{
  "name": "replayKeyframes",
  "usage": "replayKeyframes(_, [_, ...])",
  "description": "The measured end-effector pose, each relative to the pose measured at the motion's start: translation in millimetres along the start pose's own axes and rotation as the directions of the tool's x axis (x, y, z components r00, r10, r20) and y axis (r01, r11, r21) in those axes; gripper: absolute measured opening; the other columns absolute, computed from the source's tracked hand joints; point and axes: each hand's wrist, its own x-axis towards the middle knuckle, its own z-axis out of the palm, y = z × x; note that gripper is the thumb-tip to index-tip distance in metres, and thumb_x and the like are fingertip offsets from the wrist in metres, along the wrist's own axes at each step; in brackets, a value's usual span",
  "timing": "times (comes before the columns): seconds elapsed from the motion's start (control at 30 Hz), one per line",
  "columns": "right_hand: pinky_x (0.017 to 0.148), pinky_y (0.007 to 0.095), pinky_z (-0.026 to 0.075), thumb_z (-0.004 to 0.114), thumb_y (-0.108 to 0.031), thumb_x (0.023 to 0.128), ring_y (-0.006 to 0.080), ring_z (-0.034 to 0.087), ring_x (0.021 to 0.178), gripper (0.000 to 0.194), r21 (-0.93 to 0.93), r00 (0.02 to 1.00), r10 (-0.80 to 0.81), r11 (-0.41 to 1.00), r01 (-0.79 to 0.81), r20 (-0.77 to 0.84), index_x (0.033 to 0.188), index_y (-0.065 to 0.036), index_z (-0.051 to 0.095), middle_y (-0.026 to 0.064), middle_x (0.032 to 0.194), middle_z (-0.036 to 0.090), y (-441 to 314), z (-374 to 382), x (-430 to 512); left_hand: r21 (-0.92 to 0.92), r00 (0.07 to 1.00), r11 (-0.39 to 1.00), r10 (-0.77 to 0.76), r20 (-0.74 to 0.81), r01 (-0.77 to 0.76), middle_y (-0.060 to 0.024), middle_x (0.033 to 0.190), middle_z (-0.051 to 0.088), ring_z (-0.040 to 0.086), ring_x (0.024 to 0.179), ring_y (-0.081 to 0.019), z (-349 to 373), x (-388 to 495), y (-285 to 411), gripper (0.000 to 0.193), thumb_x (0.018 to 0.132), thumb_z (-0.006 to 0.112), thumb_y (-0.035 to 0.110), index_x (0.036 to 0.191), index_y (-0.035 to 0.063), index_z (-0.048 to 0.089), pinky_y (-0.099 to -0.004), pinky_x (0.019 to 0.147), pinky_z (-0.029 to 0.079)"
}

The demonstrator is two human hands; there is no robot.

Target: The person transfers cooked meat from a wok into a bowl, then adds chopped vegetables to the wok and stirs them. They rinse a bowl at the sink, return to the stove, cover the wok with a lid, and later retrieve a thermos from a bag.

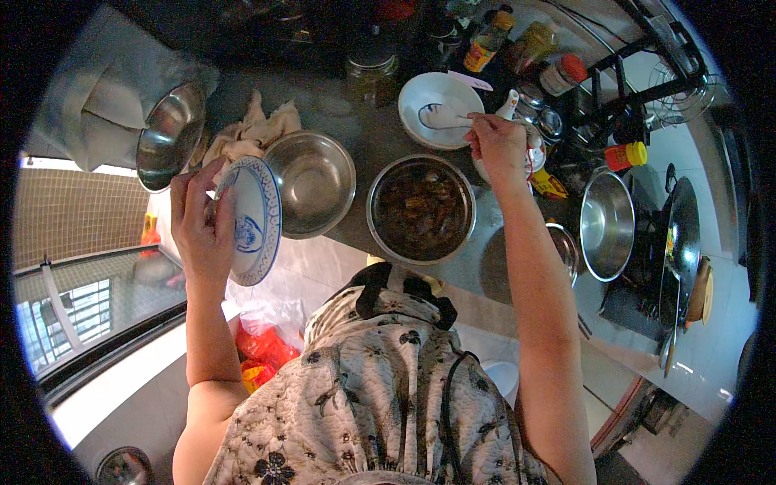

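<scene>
My left hand (pixel 203 221) grips a blue-and-white patterned dish (pixel 257 206), tipped nearly on edge beside an empty stainless steel bowl (pixel 312 185). In my right hand (pixel 497 142) is the handle of a pale spoon (pixel 441 116). The spoon's bowl hangs over a white bowl (pixel 414 94); I cannot tell whether it touches the inside. Nearer to me, between my arms, a round steel basin (pixel 421 209) holds dark pieces of food in dark liquid. Behind the empty steel bowl lies a crumpled beige cloth (pixel 257 130).
Another steel bowl (pixel 173 136) stands at the left. A lidded glass jar (pixel 371 76), a sauce bottle (pixel 485 45) and a red-lidded jar (pixel 564 74) line the back. Rightward are a steel basin (pixel 606 227) and a wok (pixel 685 224). Red plastic bags (pixel 267 345) sit below the counter.
</scene>
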Motion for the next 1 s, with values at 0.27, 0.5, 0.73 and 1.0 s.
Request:
replayKeyframes(0.27, [0.041,0.0203,0.035,0.054,-0.012,0.090,0.0052,0.045,0.047,0.021,0.240,0.993,0.114,0.965,-0.102,-0.036,0.097,0.003,0.066,0.0026,0.063,0.058,-28,-24,-29,-0.021,1.000,1.000,-0.001,-0.002,0.001,-0.0106,0.094,0.054,0.055,0.080,-0.0206,5,6,13,0.031,0.081,0.058,0.002,0.111,0.0081,0.060,-0.0292,0.065,0.046])
replayKeyframes(0.5, [0.042,0.0189,0.031,0.055,-0.017,0.090,0.0040,0.043,0.049,0.024,0.340,0.989,0.129,0.935,-0.098,-0.071,0.101,0.003,0.064,0.0001,0.063,0.054,-39,-96,-92,0.077,0.974,0.972,0.224,-0.010,-0.223,-0.0125,0.101,0.054,0.055,0.081,-0.0243,17,17,21,0.032,0.082,0.057,0.007,0.114,0.0092,0.059,-0.0337,0.071,0.046])
replayKeyframes(0.73, [0.042,0.0197,0.030,0.052,-0.017,0.090,0.0049,0.040,0.046,0.026,0.281,0.932,0.224,0.949,-0.142,-0.285,0.100,0.001,0.067,-0.0015,0.060,0.050,-28,-242,-190,-0.048,0.962,0.961,0.274,-0.002,-0.274,-0.0093,0.104,0.053,0.056,0.091,-0.0209,38,27,53,0.029,0.088,0.052,0.010,0.116,0.0080,0.058,-0.0290,0.067,0.047])
replayKeyframes(1.0, [0.037,0.0162,0.025,0.058,-0.017,0.087,0.0016,0.037,0.043,0.020,0.016,0.713,0.115,0.990,-0.143,-0.691,0.095,-0.003,0.070,-0.0045,0.062,0.051,-2,-437,-220,-0.021,0.977,0.977,0.213,0.009,-0.213,-0.0099,0.102,0.052,0.051,0.088,-0.0235,50,19,96,0.029,0.088,0.052,0.008,0.116,0.0080,0.057,-0.0337,0.072,0.044])
